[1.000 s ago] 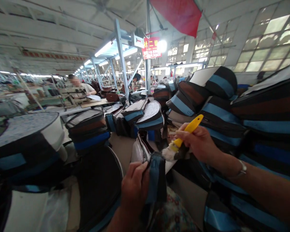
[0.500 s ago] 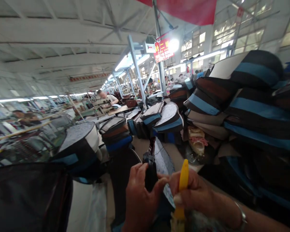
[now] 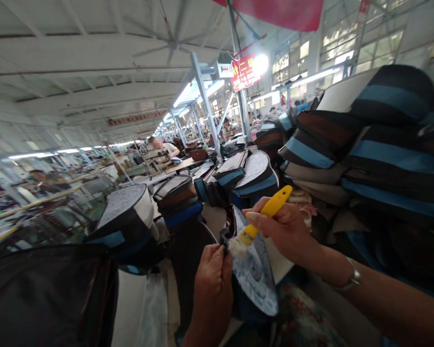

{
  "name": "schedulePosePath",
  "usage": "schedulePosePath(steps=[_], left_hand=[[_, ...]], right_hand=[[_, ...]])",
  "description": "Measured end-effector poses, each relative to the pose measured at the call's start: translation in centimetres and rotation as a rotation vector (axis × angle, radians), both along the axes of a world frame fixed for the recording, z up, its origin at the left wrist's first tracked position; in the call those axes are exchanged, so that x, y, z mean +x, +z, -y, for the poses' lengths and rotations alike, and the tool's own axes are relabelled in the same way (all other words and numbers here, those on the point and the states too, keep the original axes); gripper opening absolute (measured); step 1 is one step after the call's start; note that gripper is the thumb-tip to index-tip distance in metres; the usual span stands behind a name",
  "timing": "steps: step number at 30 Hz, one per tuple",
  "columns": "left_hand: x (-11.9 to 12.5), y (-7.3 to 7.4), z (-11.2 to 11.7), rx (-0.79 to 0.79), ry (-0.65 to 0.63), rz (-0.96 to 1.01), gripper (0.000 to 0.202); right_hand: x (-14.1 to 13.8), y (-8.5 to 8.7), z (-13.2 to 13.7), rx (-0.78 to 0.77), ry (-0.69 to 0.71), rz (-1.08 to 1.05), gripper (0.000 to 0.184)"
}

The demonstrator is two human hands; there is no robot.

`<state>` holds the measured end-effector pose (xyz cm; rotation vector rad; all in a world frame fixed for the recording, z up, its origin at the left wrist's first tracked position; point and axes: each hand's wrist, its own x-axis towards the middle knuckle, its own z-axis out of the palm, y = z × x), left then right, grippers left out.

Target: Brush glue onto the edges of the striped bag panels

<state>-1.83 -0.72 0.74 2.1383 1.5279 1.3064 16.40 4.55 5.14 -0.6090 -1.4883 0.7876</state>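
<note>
left grip [image 3: 212, 279] pinches the bag piece [image 3: 256, 279] by its edge, right grip [image 3: 290, 229] the yellow paintbrush [image 3: 274, 204]; brushing looks underway, unfinished.

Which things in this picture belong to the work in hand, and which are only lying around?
Work in hand:
yellow-handled brush, in the right hand
patterned piece, held by the left hand

Apparently only lying around:
striped pieces stacked at the right
glossy dark piece, lower left
brown item, farther back

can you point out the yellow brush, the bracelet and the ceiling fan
Yellow brush [image 3: 274, 206], head view: upper handle
Bracelet [image 3: 356, 276], head view: outer band
Ceiling fan [image 3: 173, 45], head view: central hub
</note>
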Motion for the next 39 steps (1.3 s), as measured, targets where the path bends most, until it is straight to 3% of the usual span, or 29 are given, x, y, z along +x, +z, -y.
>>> schedulePosePath(steps=[4, 6, 10, 14, 16, 20, 22, 27, 30, 32, 35, 37, 39], left_hand=[[0.0, -0.1, -0.3, 0.019, 0.029, 0.001, 0.022], [-0.2, 0.0, -0.3, 0.012, 0.061, 0.006, 0.023], [-0.7, 0.2, -0.3, 0.002, 0.093, 0.018, 0.024], [-1.1, 0.0, -0.5, 0.035, 0.105, -0.001, 0.027], [-1.3, -0.2, -0.6, 0.059, 0.124, -0.027, 0.027], [-1.7, -1.6, -0.3, 0.129, 0.178, -0.086, 0.031], [-1.5, -3.0, 0.1, 0.158, 0.268, -0.096, 0.039], [-0.2, -7.5, 1.0, 0.083, 0.39, 0.048, 0.111], [0.0, -8.6, 0.6, -0.018, 0.377, 0.295, 0.109], [-0.3, -8.0, 0.0, -0.135, 0.352, 0.419, 0.09], [-1.3, -5.5, -0.8, -0.275, 0.296, 0.412, 0.054], [-2.6, -3.2, -1.1, -0.242, 0.295, 0.334, 0.045], [-4.4, -0.7, -1.2, -0.082, 0.34, 0.253, 0.036]], right_hand=[[-2.0, 1.0, -1.8, 0.416, -0.136, 0.244, 0.017], [-2.2, 1.3, -1.9, 0.543, -0.169, 0.253, 0.015], [-1.9, 1.2, -1.2, 0.524, -0.16, 0.177, 0.012], [-2.0, 1.1, -0.6, 0.754, -0.141, 0.267, 0.011], [-2.1, 1.1, -0.4, 0.731, -0.18, 0.238, 0.011], [-2.3, 0.1, -0.8, 0.725, -0.081, 0.284, 0.009], [-2.1, -0.8, -1.3, 0.665, -0.109, 0.296, 0.008], [-0.2, -2.7, 0.2, 0.259, -0.204, 0.02, 0.01], [1.5, -4.1, 2.3, 0.136, -0.225, -0.082, 0.01], [2.7, -5.1, 3.3, 0.028, -0.273, -0.159, 0.011], [5.0, -6.3, 3.9, -0.154, -0.358, -0.279, 0.017], [6.8, -7.0, 4.1, -0.261, -0.386, -0.363, 0.023], [8.9, -7.9, 4.3, -0.323, -0.414, -0.44, 0.029]])
